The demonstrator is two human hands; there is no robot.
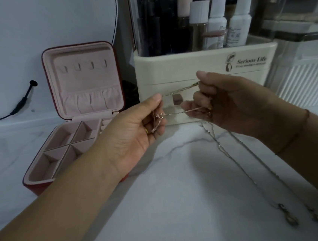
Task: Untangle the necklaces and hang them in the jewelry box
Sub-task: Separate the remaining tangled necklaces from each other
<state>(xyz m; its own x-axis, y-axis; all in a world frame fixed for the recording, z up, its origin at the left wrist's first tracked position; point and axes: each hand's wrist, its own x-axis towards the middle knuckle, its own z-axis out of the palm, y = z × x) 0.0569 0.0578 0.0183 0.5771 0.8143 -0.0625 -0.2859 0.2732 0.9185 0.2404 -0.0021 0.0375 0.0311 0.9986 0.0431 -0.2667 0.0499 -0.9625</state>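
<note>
Hands (135,126) (228,101) pinch gold necklace (178,90) stretched between them

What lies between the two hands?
In the head view, two thin strands of a gold necklace span the gap from the left hand to the right hand; behind them shows a brown drawer knob.

both hands (135,128) (228,101) pinching gold necklace (182,112), jewelry box (72,129) open

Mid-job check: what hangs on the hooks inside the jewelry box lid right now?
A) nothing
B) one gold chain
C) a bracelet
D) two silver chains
A: the four hooks in the jewelry box lid are bare; the gold chain is stretched between the left hand and the right hand.
</note>
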